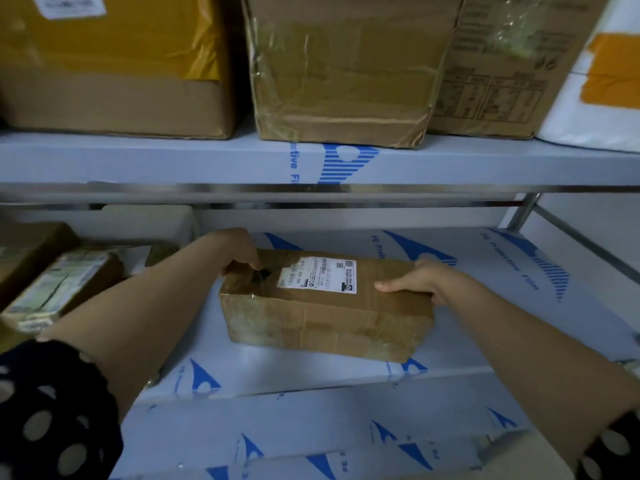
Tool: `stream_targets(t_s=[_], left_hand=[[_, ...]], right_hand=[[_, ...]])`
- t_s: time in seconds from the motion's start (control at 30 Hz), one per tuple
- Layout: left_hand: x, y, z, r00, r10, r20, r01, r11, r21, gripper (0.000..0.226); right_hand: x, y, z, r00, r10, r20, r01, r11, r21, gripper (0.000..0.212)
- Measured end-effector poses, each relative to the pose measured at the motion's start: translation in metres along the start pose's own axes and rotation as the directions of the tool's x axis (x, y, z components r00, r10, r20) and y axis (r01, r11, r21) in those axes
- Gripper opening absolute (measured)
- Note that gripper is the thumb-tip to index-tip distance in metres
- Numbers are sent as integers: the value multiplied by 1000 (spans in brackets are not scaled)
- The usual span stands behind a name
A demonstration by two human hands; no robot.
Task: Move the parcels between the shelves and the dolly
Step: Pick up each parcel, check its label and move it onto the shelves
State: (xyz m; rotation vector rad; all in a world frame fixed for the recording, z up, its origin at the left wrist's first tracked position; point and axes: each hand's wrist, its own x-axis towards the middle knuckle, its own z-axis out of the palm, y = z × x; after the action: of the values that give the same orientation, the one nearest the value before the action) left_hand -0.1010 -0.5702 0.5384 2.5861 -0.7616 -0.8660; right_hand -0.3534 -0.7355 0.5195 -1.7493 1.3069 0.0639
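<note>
A brown taped cardboard parcel [322,313] with a white shipping label on top lies on the lower shelf [502,306], which is covered in blue-printed protective film. My left hand [239,251] grips the parcel's left end, fingers curled over the top edge. My right hand [419,282] holds the right end, thumb lying on top and fingers round the far side. The parcel's base looks to rest on the shelf. The dolly is out of view.
The upper shelf [173,161] carries a box with yellow tape [114,64], a crumpled brown box [346,71], a printed carton [502,71] and a white package [602,81]. Several parcels [59,285] crowd the lower shelf's left. A metal upright [523,211] stands at right.
</note>
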Motion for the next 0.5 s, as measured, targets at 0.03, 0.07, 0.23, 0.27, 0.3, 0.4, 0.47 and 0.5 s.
stream_targets(t_s=[0.03, 0.07, 0.23, 0.27, 0.3, 0.4, 0.47, 0.5], left_hand=[[-9, -3, 0, 1000, -12, -12, 11, 1000, -25, 53], [-20, -6, 1, 999, -27, -30, 25, 999, -47, 53], [-86, -28, 9, 979, -81, -187, 67, 995, -79, 60], [-101, -34, 12, 974, -97, -205, 81, 993, -87, 59], [-117, -41, 15, 969, -114, -220, 93, 990, -102, 57], [-172, -67, 29, 939, -212, -272, 176, 972, -153, 45], [-212, -89, 39, 908, -306, -287, 260, 947, -187, 39], [-231, -102, 43, 889, -355, -288, 302, 929, -212, 37]], right_hand=[[-6, -1, 0, 1000, -9, -3, 9, 1000, -13, 99], [-15, -2, 0, 1000, -15, -2, 15, 1000, -25, 94], [-57, 0, 1, 994, -92, 50, 97, 990, -102, 78], [-65, 2, 3, 991, -122, 63, 129, 983, -131, 83], [-73, 3, 4, 985, -151, 78, 162, 974, -160, 89], [-107, 6, 16, 960, -241, 145, 269, 936, -226, 88], [-126, 8, 32, 937, -276, 215, 325, 914, -243, 83], [-136, 7, 43, 926, -290, 242, 348, 903, -251, 81]])
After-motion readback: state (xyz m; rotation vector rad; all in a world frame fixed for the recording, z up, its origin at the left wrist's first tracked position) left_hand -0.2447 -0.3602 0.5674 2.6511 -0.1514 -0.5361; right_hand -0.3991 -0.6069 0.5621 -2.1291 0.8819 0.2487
